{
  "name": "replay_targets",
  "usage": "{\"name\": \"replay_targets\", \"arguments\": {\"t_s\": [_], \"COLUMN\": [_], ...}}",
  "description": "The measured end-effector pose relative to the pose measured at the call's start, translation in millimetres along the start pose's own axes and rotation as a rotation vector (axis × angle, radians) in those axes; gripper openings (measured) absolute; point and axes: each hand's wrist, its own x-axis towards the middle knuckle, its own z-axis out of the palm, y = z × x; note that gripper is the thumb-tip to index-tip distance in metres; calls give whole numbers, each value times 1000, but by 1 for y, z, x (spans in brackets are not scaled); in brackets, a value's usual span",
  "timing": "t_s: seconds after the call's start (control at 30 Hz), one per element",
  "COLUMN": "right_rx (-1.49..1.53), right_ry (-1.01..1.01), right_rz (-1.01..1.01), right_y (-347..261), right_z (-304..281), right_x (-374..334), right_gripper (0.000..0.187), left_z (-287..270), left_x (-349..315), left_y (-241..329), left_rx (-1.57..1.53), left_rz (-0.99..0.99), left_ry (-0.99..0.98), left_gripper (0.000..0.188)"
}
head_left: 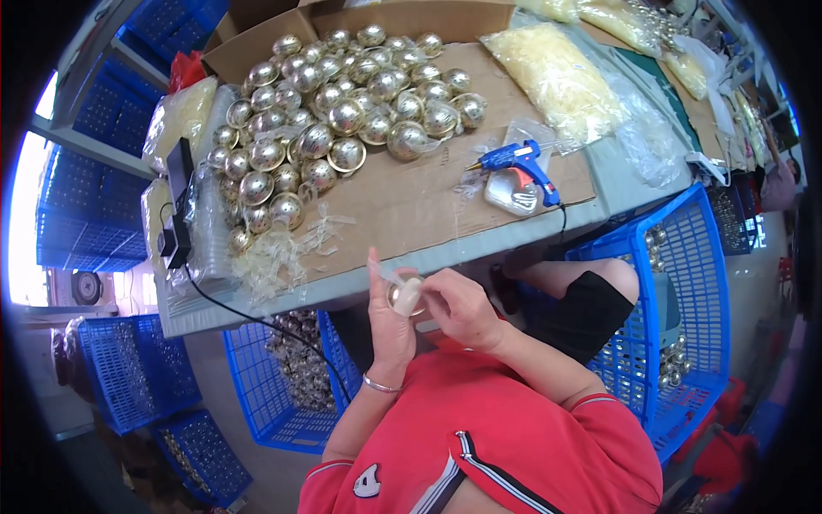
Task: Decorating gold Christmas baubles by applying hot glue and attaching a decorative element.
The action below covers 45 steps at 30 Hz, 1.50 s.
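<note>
My left hand (390,330) holds a small gold-rimmed ball piece (394,296) just off the table's near edge, its index finger pointing up. A whitish translucent plastic piece (408,295) lies across the gold rim. Close against its right side, my right hand (467,307) has its fingertips pinched together; what sits between them is hidden. Many shiny gold balls (347,117) are heaped on the cardboard-covered table (402,218). Clear plastic scraps (278,265) lie at the near left of that heap.
A blue glue gun (518,163) rests at the right with its cord hanging over the edge. Behind it lies a bag of yellowish pieces (561,86). Blue crates (711,283) (278,439) flank my legs. A black stand (177,206) stands at the left.
</note>
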Motion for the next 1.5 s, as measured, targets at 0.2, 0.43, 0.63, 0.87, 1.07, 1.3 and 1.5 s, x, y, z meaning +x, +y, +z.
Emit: {"name": "replay_targets", "arguments": {"t_s": [0.2, 0.43, 0.63, 0.87, 1.07, 1.3, 1.5], "right_rx": [-466, -693, -338, 786, 647, 353, 318], "right_ry": [470, 158, 291, -223, -331, -475, -463], "right_rz": [186, 533, 454, 736, 800, 728, 687], "right_y": [41, 105, 64, -4, -14, -19, -15], "right_z": [-93, -129, -133, -83, -46, -41, -39], "right_x": [33, 48, 38, 14, 3, 3, -1], "right_gripper": [19, 32, 31, 42, 22, 29, 32], "left_z": [-12, -30, -32, -34, -30, -26, -26], "left_x": [2, 8, 11, 15, 15, 15, 14], "left_y": [10, 16, 21, 16, 18, 20, 20], "left_rx": [-62, 53, -106, -74, -11, -11, -16], "left_rz": [137, 206, 179, 117, 142, 153, 150], "left_ry": [2, -33, 5, 52, 61, 62, 49], "left_gripper": [86, 80, 80, 76, 75, 73, 73]}}
